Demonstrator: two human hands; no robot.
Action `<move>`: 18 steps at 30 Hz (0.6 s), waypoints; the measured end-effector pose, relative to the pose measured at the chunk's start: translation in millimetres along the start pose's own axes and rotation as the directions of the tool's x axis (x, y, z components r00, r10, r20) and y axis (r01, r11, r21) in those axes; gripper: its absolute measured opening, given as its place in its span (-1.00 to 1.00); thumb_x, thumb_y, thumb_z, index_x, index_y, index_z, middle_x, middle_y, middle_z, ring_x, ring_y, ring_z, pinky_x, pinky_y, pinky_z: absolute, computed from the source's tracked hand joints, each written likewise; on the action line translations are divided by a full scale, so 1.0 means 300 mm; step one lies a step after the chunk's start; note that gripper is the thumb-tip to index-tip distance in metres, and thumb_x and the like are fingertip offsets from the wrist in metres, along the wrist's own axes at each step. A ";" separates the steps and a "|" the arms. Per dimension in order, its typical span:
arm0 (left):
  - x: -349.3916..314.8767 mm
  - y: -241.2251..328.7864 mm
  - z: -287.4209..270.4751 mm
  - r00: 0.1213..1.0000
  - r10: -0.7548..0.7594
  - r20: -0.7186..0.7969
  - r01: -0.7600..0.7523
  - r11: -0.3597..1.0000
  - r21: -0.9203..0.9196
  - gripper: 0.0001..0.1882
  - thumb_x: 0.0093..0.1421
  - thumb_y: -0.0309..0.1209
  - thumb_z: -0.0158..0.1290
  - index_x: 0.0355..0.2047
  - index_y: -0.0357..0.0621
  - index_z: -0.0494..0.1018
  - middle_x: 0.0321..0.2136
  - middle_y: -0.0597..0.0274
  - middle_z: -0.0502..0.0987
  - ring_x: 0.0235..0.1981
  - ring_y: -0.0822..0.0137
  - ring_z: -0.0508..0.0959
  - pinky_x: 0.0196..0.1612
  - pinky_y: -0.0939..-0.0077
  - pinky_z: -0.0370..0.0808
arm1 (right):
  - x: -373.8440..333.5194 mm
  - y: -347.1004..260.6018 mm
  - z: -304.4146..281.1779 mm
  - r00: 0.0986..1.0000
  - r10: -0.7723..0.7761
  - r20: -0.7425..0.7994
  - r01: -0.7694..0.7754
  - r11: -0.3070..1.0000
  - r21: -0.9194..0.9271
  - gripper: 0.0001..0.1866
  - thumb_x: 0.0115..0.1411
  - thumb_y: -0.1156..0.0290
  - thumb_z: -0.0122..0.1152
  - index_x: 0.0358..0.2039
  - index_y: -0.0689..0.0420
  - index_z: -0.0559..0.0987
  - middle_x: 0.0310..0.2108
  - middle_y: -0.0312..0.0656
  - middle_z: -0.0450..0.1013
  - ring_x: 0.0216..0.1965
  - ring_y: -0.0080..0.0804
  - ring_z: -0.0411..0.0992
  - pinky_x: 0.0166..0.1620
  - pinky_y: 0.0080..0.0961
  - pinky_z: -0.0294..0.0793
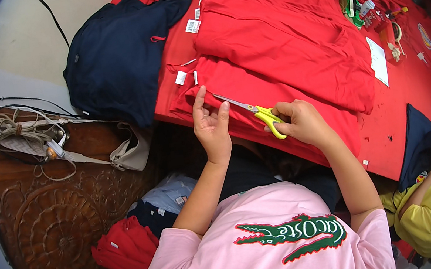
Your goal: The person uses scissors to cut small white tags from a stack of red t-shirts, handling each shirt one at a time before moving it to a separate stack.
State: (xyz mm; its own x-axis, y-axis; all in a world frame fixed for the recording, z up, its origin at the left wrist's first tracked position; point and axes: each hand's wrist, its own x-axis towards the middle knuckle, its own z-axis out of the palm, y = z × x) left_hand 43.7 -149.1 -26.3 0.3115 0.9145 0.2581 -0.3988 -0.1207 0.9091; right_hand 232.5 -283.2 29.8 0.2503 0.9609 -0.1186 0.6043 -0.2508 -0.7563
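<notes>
My right hand (304,123) grips yellow-green-handled scissors (268,118), their metal blades pointing left over a red shirt (253,88). The blade tips lie just right of my left hand (212,127). That hand is at the shirt's near left edge, with its thumb and a finger apart and nothing visible between them; its other fingers are partly hidden. The red shirt lies on a stack of folded red garments. White tags (181,77) stick out at the stack's left side, beyond my left fingers.
Dark blue garments (112,55) are piled at the left. Small supplies, including a tape roll (397,30), lie at the far right near a white paper (377,61). A person in a yellow shirt (428,221) handles a navy garment (417,143). Coiled cables (18,127) rest on carved wood (59,231).
</notes>
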 end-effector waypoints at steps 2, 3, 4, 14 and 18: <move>0.004 -0.003 -0.007 1.000 -0.008 -0.018 0.008 1.000 -0.001 -0.26 0.29 -0.76 0.15 0.45 -0.24 0.20 0.21 0.07 0.47 0.15 0.40 0.52 0.27 0.47 0.48 | -0.004 -0.021 -0.005 0.999 -0.035 -0.010 0.034 0.998 -0.061 -0.67 0.06 0.23 0.46 -0.29 0.23 0.66 -0.55 -0.02 0.52 -0.50 -0.08 0.52 -0.37 -0.21 0.44; 0.004 -0.002 -0.009 1.000 -0.019 -0.015 0.019 1.000 -0.023 -0.26 0.29 -0.76 0.14 0.44 -0.24 0.20 0.21 0.08 0.46 0.16 0.40 0.51 0.29 0.45 0.47 | -0.005 -0.045 -0.014 0.998 -0.053 -0.013 0.052 0.992 -0.112 -0.66 0.05 0.22 0.46 -0.30 0.22 0.66 -0.54 -0.02 0.52 -0.49 -0.07 0.52 -0.35 -0.21 0.44; 0.006 0.001 -0.009 0.999 -0.031 -0.010 0.030 0.998 -0.046 -0.27 0.29 -0.76 0.14 0.44 -0.24 0.21 0.21 0.08 0.46 0.17 0.39 0.51 0.30 0.44 0.46 | -0.006 -0.059 -0.021 0.997 -0.072 -0.019 0.068 0.984 -0.162 -0.66 0.05 0.21 0.47 -0.30 0.21 0.65 -0.54 -0.03 0.53 -0.48 -0.07 0.52 -0.33 -0.21 0.44; 0.016 0.021 -0.003 0.999 -0.017 0.050 0.023 0.993 -0.118 -0.10 0.20 -0.82 0.20 0.50 -0.21 0.09 0.32 0.14 0.32 0.19 0.34 0.50 0.24 0.42 0.56 | 0.033 -0.066 -0.004 0.978 -0.182 -0.100 0.153 0.957 -0.247 -0.59 0.04 0.08 0.51 -0.33 0.17 0.63 -0.55 -0.08 0.52 -0.48 -0.09 0.47 -0.25 -0.25 0.37; 0.020 0.021 -0.011 0.999 -0.016 0.033 0.018 0.996 -0.083 -0.14 0.23 -0.80 0.19 0.49 -0.23 0.11 0.30 0.13 0.37 0.19 0.36 0.51 0.26 0.44 0.53 | 0.039 -0.042 0.009 0.988 -0.118 -0.101 0.095 0.974 -0.206 -0.62 0.05 0.12 0.50 -0.32 0.17 0.65 -0.57 -0.08 0.51 -0.49 -0.10 0.46 -0.26 -0.25 0.37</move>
State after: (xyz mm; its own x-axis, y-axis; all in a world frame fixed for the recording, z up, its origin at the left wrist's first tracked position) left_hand 40.2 -143.2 -20.3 0.3460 0.9031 0.2544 -0.4629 -0.0715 0.8835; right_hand 225.8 -268.5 36.1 0.2522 0.9670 0.0365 0.7683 -0.1772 -0.6150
